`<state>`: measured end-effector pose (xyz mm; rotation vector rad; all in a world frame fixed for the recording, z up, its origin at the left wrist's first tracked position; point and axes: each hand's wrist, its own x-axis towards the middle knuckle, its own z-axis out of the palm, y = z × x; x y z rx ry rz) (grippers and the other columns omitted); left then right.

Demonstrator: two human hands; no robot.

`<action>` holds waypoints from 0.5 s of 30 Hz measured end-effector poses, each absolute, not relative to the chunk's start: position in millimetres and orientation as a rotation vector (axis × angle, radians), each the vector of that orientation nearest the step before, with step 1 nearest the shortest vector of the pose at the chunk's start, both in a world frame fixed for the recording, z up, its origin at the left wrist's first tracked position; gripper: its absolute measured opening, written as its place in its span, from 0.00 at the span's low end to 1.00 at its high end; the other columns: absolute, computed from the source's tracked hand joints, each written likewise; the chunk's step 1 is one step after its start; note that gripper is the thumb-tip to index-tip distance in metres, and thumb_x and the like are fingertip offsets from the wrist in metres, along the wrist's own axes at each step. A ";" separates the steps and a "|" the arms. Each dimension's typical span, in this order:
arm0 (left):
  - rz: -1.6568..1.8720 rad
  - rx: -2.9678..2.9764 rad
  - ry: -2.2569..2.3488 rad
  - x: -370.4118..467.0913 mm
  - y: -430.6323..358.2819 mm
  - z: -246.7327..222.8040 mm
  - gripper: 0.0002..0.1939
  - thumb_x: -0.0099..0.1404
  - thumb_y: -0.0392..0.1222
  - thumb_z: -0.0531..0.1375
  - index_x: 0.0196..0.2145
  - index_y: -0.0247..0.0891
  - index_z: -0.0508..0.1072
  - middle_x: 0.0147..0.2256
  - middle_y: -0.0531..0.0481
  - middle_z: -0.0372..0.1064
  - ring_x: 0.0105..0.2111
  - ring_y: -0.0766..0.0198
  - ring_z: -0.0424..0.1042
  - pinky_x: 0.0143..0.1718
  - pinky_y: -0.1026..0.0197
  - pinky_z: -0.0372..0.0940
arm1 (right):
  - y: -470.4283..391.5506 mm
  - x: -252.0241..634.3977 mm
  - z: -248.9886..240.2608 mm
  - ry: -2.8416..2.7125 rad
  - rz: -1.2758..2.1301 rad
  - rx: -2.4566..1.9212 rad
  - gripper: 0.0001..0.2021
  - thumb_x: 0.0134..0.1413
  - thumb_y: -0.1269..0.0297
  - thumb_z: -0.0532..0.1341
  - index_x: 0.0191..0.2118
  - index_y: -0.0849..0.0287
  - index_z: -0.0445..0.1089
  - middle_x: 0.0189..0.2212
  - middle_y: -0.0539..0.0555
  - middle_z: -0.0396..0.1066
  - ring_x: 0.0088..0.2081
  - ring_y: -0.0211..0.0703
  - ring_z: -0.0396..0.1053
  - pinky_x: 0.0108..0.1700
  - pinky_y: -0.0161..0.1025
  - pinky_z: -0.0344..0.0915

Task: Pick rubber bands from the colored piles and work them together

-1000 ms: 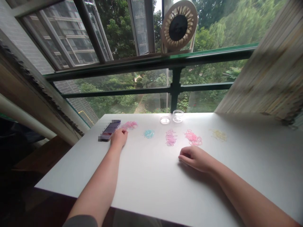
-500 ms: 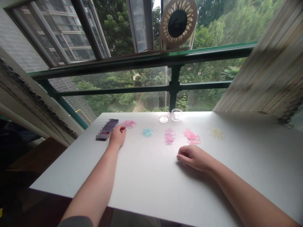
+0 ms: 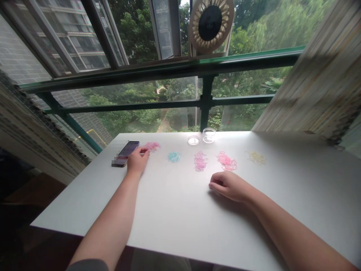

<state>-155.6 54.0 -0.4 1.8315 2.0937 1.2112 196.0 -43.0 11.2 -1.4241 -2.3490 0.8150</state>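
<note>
My left hand [image 3: 137, 160] rests between a phone [image 3: 128, 151] and a pink pile of small bands [image 3: 152, 146], its fingertips curled together beside the pile; whether they pinch a band is too small to tell. Further right lie a blue pile [image 3: 174, 157], a purple pile [image 3: 200, 161], a brighter pink pile [image 3: 226, 161] and a yellow pile [image 3: 257, 157]. My right hand [image 3: 229, 186] lies on its side just below the brighter pink pile, fingers curled in, with no object visible in it.
On the white table [image 3: 169, 214], a clear round container [image 3: 209, 135] and a shallow clear dish [image 3: 193, 140] stand at the back edge. Behind are a green railing [image 3: 135, 107], a window and a round fan [image 3: 210, 23]. Curtains hang at both sides.
The view has shifted slightly. My left fingers have changed their bend a little beside the pink pile. My right hand has kept its place and curl.
</note>
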 end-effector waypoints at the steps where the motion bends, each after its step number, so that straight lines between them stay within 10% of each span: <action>1: 1.233 1.835 2.071 -154.2 53.6 -0.2 0.13 0.58 0.44 0.56 0.38 0.36 0.73 0.35 0.48 0.75 0.31 0.63 0.74 0.36 0.64 0.66 | -43.1 195.8 11.4 -2.351 0.810 -1.426 0.11 0.52 0.62 0.54 0.25 0.60 0.68 0.21 0.50 0.66 0.22 0.35 0.58 0.25 0.33 0.51; 15: 1.140 2.334 1.139 -28.4 -5.9 11.6 0.07 0.60 0.42 0.57 0.34 0.40 0.73 0.31 0.50 0.75 0.31 0.65 0.72 0.31 0.64 0.66 | -44.4 194.0 6.7 -2.060 0.951 -1.245 0.10 0.53 0.64 0.55 0.41 0.59 0.66 0.20 0.46 0.60 0.22 0.34 0.58 0.27 0.32 0.55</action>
